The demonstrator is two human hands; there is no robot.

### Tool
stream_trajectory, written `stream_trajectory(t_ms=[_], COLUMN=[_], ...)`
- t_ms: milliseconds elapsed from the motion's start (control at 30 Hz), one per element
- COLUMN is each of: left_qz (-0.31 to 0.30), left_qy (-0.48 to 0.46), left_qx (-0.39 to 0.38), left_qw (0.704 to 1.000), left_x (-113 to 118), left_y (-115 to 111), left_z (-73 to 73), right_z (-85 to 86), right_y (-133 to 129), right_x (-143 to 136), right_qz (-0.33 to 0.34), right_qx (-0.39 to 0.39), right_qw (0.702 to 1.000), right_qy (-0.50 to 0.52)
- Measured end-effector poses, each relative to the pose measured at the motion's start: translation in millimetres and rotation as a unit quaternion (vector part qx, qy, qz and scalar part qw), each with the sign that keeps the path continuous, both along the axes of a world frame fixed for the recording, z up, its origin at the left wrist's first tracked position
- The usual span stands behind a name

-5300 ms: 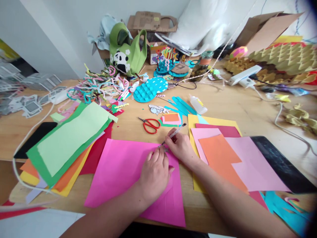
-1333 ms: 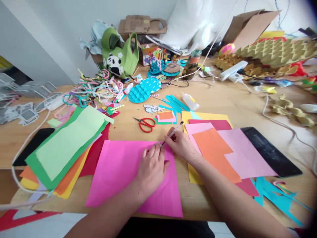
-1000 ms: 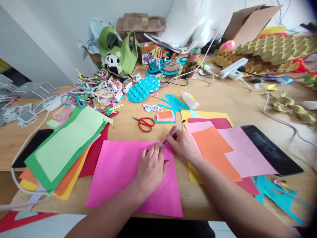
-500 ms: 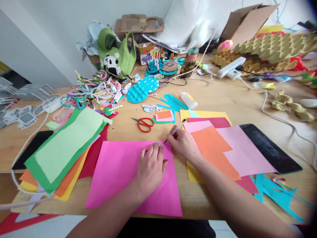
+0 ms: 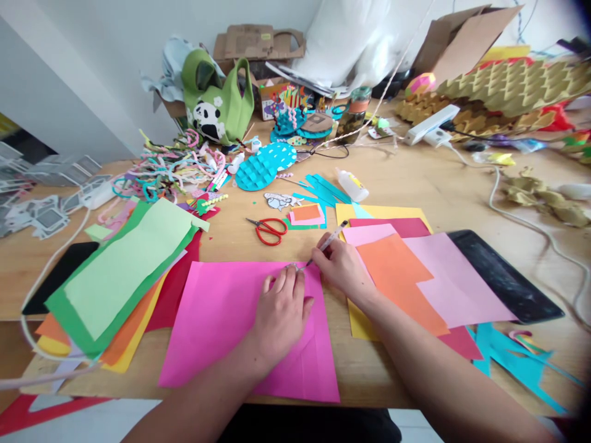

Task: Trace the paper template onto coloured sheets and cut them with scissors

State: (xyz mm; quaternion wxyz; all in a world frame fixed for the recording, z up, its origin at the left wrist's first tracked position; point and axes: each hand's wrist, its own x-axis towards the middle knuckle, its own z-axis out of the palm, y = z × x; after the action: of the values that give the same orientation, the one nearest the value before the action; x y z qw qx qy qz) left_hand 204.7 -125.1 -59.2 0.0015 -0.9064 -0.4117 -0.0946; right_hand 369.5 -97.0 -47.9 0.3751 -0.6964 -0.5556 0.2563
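Observation:
A magenta sheet of paper (image 5: 221, 326) lies in front of me near the table's front edge. My left hand (image 5: 282, 307) rests on its upper right part, fingers stretched and close together, thumb apart. Under those fingertips a small pale piece shows, mostly hidden. My right hand (image 5: 339, 261) grips a slim pen (image 5: 335, 234), its tip down at the sheet's top edge, just right of my left fingertips. Red-handled scissors (image 5: 270, 231) lie beyond the sheet, beside small orange and pink paper pieces (image 5: 306, 214).
Green papers (image 5: 124, 271) are stacked at the left, and orange and pink sheets (image 5: 397, 277) at the right by a black tablet (image 5: 503, 277). A glue bottle (image 5: 352, 185), pipe cleaners (image 5: 170, 163), a green bag (image 5: 221, 101) and a power strip (image 5: 431, 125) stand or lie farther back.

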Motion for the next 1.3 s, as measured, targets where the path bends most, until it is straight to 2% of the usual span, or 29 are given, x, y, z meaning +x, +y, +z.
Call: stream_trajectory(t_ms=[500, 900, 1300], left_qz=[0.0, -0.003, -0.006], left_qy=[0.001, -0.005, -0.003], left_qx=[-0.007, -0.014, -0.011], left_qw=[1.0, 1.0, 1.0], left_x=[-0.5, -0.2, -0.8], left_y=[-0.4, 0.6, 0.5], left_z=[-0.2, 1.0, 1.8], right_z=[5.0, 0.6, 0.0], right_y=[-4.2, -2.8, -3.8], right_x=[-1.7, 5.1, 3.6], right_qz=[0.01, 0.068, 0.08], right_qx=[0.004, 0.035, 0.061], right_qw=[1.0, 0.996, 0.993], right_qy=[-0.01, -0.047, -0.055])
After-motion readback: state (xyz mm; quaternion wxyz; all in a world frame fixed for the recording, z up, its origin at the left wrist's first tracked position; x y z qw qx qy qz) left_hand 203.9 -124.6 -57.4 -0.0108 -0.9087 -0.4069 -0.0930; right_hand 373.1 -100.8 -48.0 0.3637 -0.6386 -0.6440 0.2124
